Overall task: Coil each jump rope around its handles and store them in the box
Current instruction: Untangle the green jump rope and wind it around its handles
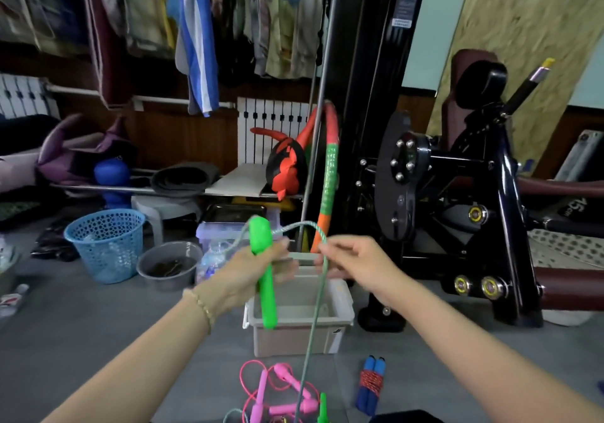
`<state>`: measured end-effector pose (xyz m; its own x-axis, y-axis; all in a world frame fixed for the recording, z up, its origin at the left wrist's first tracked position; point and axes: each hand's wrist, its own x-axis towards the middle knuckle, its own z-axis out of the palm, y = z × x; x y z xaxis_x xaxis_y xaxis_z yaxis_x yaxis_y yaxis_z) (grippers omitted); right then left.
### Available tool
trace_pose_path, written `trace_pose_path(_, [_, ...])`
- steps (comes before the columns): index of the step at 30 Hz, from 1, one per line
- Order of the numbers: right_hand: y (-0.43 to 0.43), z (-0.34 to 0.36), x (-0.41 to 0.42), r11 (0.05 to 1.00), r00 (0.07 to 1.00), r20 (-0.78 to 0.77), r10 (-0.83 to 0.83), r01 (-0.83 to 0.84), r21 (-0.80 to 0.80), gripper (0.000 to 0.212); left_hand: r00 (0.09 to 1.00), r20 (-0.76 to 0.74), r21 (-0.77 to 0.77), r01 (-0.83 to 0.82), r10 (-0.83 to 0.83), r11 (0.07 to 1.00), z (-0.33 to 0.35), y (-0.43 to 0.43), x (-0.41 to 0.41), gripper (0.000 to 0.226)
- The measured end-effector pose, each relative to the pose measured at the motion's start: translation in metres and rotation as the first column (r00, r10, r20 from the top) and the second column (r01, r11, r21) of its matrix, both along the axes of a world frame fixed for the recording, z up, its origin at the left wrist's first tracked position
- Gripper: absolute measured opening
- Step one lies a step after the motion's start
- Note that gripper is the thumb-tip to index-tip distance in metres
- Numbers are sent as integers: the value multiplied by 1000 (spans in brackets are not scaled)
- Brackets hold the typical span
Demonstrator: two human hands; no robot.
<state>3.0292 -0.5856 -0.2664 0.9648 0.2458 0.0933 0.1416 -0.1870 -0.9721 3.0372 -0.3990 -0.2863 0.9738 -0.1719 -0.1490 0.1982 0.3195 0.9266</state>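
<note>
My left hand [248, 274] grips a bright green jump-rope handle [264, 275], held upright above the grey plastic box [340, 321]. Its pale green rope [313, 321] arcs from the handle's top over to my right hand [351, 264], which pinches it, then hangs down past the box to the floor. A second green handle [323, 408] lies at the bottom edge. Pink jump ropes [277, 390] lie in a loose tangle on the floor in front of the box. A blue-handled rope [371, 386], coiled with red cord round its handles, lies to the right.
A black exercise machine [457, 193] stands close to the right of the box. A blue basket [106, 244], a grey bowl [170, 264] and a clear bottle [212, 259] sit left of it. Clothes hang behind. Grey floor surrounds the box.
</note>
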Motion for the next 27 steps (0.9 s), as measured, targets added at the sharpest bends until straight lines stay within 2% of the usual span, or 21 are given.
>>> trace_pose_path(3, [9, 18, 14, 996, 995, 59, -77, 74, 38, 18, 970, 94, 203, 200, -223, 958, -20, -21, -15, 18])
trace_pose_path(6, [18, 20, 18, 994, 994, 40, -102, 104, -37, 24, 949, 221, 336, 144, -227, 931, -30, -32, -12, 5])
trace_pose_path(8, [20, 14, 19, 986, 990, 9, -143, 143, -81, 27, 943, 264, 373, 95, -203, 923, -29, -36, -9, 3])
trace_pose_path(11, [15, -1, 21, 962, 974, 68, -216, 225, -158, 31, 962, 244, 315, 45, -127, 948, -22, -38, -1, 4])
trace_pose_path(14, [13, -16, 13, 993, 993, -3, -117, 117, -35, 25, 980, 197, 196, -27, -12, 980, -7, -37, 11, 4])
trace_pose_path(17, [13, -33, 5, 991, 992, -119, 34, -18, 135, 30, 978, 192, 68, -90, 75, 994, 17, -34, 23, 8])
trace_pose_path(19, [7, -48, -1, 995, 989, -120, 83, -77, 60, 26, 968, 213, -45, -126, 133, 991, 41, -27, 32, 7])
trace_pose_path(22, [-6, -72, -10, 951, 977, -76, 198, -210, -226, 15, 925, 253, -197, -236, 282, 951, 74, -7, 49, 10])
trace_pose_path(24, [-10, -71, -8, 957, 988, -42, 152, -158, -243, 14, 893, 284, -171, -312, 350, 935, 77, 3, 56, 11])
trace_pose_path(25, [-9, -64, -4, 981, 997, 1, 74, -73, -179, 15, 897, 285, -116, -317, 338, 941, 72, 4, 56, 13])
trace_pose_path(27, [-8, -42, 8, 996, 993, 78, -83, 82, 15, 16, 954, 225, 37, -214, 200, 976, 48, 0, 47, 20])
